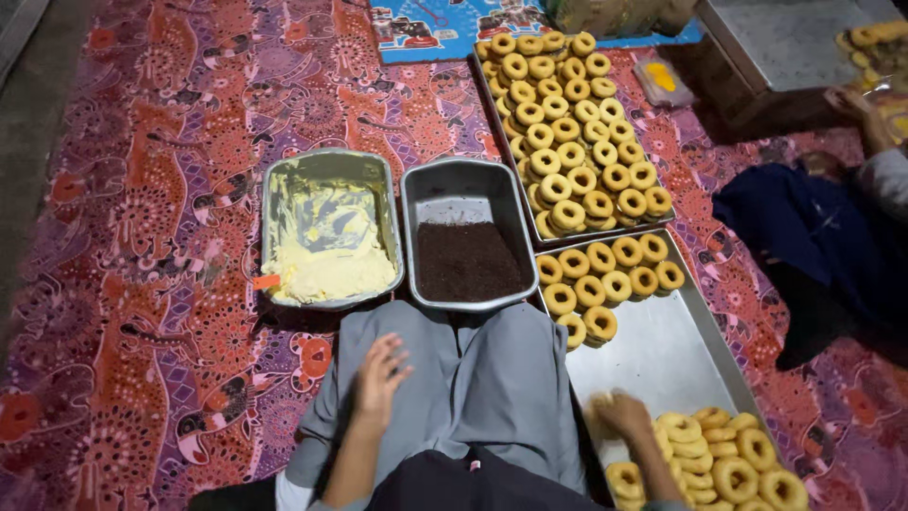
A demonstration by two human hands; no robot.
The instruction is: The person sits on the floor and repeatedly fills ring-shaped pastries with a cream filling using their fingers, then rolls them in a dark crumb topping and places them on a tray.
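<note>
Head view, looking down at a seated person's lap in grey cloth; floor covered by patterned red mat.

Left hand: fingers spread, open, palm down over the left thigh, touching or just above the cloth; holds nothing; slightly blurred.

Right hand: lowered onto the long tray at the person's right, fingers curled at the edge of the near pile of doughnuts; whether it has actually closed on one, cannot tell, since the fingertips are hidden among the rings.

Long tray: near pile at its close end; bare metal in the middle; a second group of doughnuts, far rows, at its far end.

Beyond it, a second tray, full tray, packed with rings stacked in rows.

Directly ahead of the knees, two deep pans side by side, touching: cream pan on the left, smeared with pale yellow spread heaped toward the near end; sprinkle pan on the right, holding dark brown granules in its near half.

Upper right: another person's hand beside a metal box; dark blue cloth below it.
</note>
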